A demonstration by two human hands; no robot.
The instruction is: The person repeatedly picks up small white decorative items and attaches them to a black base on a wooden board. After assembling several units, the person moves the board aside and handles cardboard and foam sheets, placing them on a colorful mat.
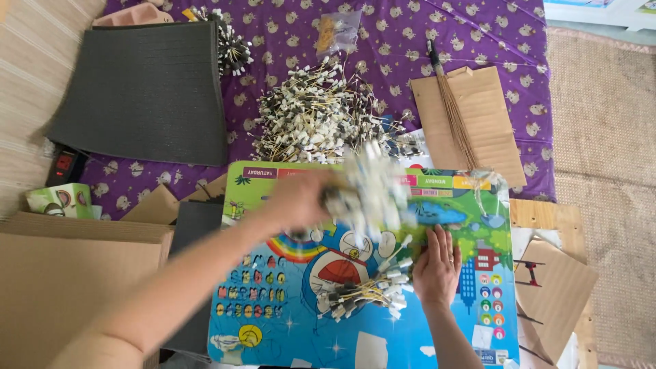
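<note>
The left hand point(301, 199) reaches in from the lower left, its grip clenched around a bundle of white-tipped wire pieces point(365, 191) that is blurred with motion, so the single pieces in it cannot be told apart. This bundle juts out to the right of the left grip, above the upper part of a colourful cartoon board point(273, 287) printed with a rainbow and a round blue figure. The right hand point(436, 266) lies flat on the same board, lower and to the right of the left grip, its fingers spread and released, clasping nothing; its fingertips touch the end of a small sheaf of wire pieces point(365, 290) that lies on the board just to its left, white tips pointing towards the hand. Beyond the left grip, further from the person, a large loose heap of the same wire pieces point(321, 116) rests on a purple patterned cloth point(478, 34). Up and left of that heap lies a dark grey foam mat point(143, 92), with another small bunch of pieces point(229, 44) at its top right corner. To the right of the heap, well apart from both hands, a flat piece of cardboard point(488, 109) carries a thin bundle of brown sticks point(454, 113). Brown cardboard sheets point(61, 280) are stacked below the left forearm.
</note>
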